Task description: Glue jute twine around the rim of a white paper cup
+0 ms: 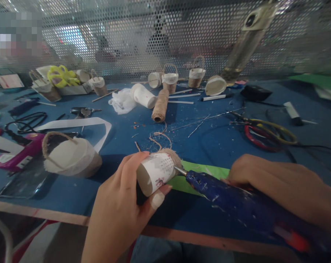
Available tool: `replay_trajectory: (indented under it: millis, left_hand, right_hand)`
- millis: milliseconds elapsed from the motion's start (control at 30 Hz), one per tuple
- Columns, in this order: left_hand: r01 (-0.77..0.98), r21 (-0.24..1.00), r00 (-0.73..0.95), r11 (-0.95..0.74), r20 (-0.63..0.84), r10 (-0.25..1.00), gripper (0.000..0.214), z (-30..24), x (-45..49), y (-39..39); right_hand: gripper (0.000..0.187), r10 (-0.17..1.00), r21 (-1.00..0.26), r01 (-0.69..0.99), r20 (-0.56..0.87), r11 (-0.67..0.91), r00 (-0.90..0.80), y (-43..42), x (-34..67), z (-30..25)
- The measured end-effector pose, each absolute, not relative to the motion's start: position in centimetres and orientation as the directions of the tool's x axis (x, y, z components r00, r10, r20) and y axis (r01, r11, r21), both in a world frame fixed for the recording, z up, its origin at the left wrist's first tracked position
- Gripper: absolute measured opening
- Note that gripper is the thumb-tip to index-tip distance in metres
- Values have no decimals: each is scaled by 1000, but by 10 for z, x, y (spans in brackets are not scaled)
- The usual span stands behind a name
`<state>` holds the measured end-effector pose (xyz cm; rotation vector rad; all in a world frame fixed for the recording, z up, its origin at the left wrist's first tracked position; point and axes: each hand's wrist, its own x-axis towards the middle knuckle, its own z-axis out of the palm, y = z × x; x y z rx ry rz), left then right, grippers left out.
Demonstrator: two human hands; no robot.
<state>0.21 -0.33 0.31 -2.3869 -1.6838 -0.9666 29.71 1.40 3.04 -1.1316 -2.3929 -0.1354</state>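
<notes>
My left hand [127, 204] is closed round a white printed paper cup [158, 171], tilted on its side with its mouth toward me. Jute twine [173, 156] is wound about the cup's far end, and a loose strand runs back toward the twine spool [160, 106]. My right hand [280, 186] grips a blue hot glue gun [231, 201]. The gun's metal nozzle meets the cup at the edge of the wound twine. Under the cup and nozzle lies a green paper strip [191, 177].
A small basket [72, 157] with a twine handle stands at left beside a magenta box [17, 153]. Further back are several small baskets [170, 82], a white cup [143, 95] and glue sticks [184, 95]. Scissors [264, 135] lie at right. Perforated metal [132, 44] closes the table's back.
</notes>
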Motion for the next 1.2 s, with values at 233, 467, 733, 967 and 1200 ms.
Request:
replay_trajectory:
  millis: [233, 467, 733, 967, 1200]
  left_hand:
    - [871, 280, 212, -403, 527, 823, 47, 3, 2, -2]
    - [873, 266, 215, -408, 541, 813, 46, 2, 2, -2]
    - [873, 266, 216, -408, 538, 815, 46, 4, 1, -2]
    - [873, 254, 229, -417, 542, 809, 46, 4, 1, -4]
    - [872, 262, 221, -414, 543, 810, 42, 3, 2, -2]
  right_hand:
    - [31, 682, -89, 764, 523, 640, -511, 13, 296, 27]
    - [35, 717, -114, 779, 490, 617, -496, 8, 294, 31]
    - [31, 721, -108, 789, 496, 605, -484, 8, 293, 29]
    - [27, 705, -104, 768, 490, 631, -513, 8, 295, 29]
    - [25, 691, -89, 784, 540, 614, -480, 9, 293, 27]
